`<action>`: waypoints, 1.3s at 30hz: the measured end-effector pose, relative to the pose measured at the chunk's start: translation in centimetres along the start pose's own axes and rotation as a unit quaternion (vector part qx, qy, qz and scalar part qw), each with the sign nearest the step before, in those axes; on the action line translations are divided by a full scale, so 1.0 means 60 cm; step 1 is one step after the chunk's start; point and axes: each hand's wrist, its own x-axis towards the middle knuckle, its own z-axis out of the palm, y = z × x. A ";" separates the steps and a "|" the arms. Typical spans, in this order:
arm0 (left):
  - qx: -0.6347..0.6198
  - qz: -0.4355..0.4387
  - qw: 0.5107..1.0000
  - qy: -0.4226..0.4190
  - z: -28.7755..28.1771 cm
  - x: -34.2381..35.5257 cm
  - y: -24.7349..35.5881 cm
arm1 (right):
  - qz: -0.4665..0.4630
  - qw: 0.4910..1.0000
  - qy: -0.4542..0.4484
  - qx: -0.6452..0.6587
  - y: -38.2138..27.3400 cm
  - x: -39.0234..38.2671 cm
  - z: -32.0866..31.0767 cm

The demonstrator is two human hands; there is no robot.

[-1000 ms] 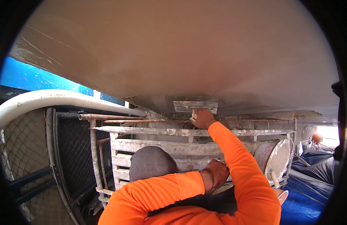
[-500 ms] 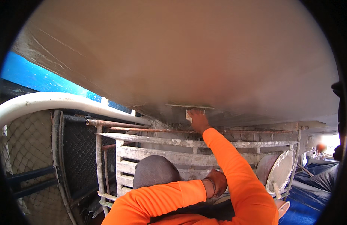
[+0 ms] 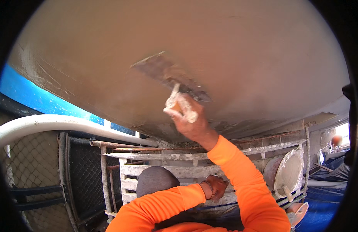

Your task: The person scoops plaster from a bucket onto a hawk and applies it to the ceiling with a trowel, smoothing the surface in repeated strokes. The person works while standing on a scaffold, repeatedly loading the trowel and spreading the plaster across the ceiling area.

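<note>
My right hand [image 3: 192, 123], in an orange sleeve, grips the filler-smeared handle of a flat metal trowel [image 3: 155, 67] against the broad grey-beige curved surface [image 3: 248, 58] overhead. My left hand [image 3: 217, 187] is lower, its fingers curled by the slatted railing [image 3: 186, 156]; what they hold cannot be made out. A rounded dark grey fabric-covered shape [image 3: 155, 179], possibly my knee, is beside that forearm.
A bucket [image 3: 289, 172] coated in pale material and a smaller orange-pink container [image 3: 297, 212] sit at right, near blue tarpaulin [image 3: 322, 203]. At left are a curved white pipe [image 3: 43, 123], mesh panels [image 3: 86, 170] and a blue surface [image 3: 40, 91].
My right hand and the trowel have swept up and toward me from low on the overhead surface, and the trowel is now tilted diagonally. My left hand has shifted slightly leftward.
</note>
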 end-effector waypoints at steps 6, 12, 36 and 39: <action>0.019 -0.037 0.997 -0.072 -0.026 0.010 0.013 | 0.061 0.987 0.136 -0.065 -0.009 -0.007 -0.179; 0.046 0.001 0.999 0.008 0.009 0.043 0.016 | 0.105 0.947 0.277 0.122 0.022 -0.059 -0.343; -0.032 0.000 0.999 0.035 -0.016 0.036 0.066 | 0.281 0.811 -0.403 -0.317 0.367 -0.429 -0.150; -0.026 0.013 0.999 0.016 -0.014 0.040 0.065 | 0.260 0.847 -0.341 -0.313 0.320 -0.398 -0.181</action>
